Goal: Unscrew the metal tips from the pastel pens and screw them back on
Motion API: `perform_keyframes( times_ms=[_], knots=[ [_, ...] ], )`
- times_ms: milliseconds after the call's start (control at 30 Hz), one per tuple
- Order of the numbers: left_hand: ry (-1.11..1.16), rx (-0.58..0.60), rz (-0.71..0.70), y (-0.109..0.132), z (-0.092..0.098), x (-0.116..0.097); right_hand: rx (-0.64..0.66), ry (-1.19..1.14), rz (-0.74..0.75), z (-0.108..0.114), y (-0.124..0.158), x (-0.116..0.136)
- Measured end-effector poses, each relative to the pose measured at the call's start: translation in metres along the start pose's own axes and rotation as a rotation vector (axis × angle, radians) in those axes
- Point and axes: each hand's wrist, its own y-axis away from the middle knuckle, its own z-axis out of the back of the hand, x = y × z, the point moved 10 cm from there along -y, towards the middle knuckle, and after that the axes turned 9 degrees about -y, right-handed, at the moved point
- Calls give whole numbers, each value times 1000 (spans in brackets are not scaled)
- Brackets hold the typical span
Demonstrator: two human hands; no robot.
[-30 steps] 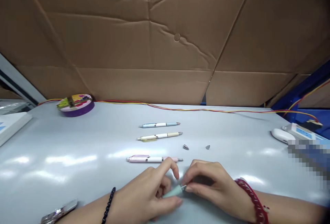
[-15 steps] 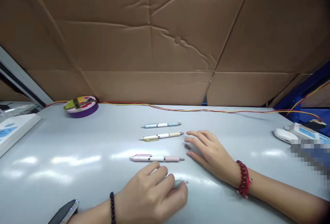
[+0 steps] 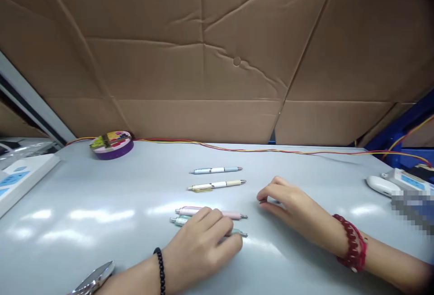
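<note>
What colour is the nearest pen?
The pen shows pale green; the left hand hides its middle. Best in the head view.

Grn pen (image 3: 181,221) mid hidden by L hand (image 3: 206,240); watch (image 3: 96,279) cut off, btm edge.

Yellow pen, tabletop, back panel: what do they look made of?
Yellow pen: probably smooth plastic, going by its even cream and white sections; silvery tip, perhaps metal.
Tabletop: glossy, bright light reflections; coated metal or laminate, can't tell.
Back panel: matte cardboard, judging by brown surface and creases.
</note>
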Motion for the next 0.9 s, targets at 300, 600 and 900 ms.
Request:
perform_keyframes(
  times_ms=[300, 600, 900],
  knots=[
    [-1, 135, -138, 5, -14, -15, 113, 22, -16, -20, -2, 7],
    [-3, 134, -147, 6, -15, -16, 76, 41, -6, -4, 4, 12],
    [9, 42, -122, 3, -8, -13, -6, 27, 62, -2, -56, 0]
  ],
)
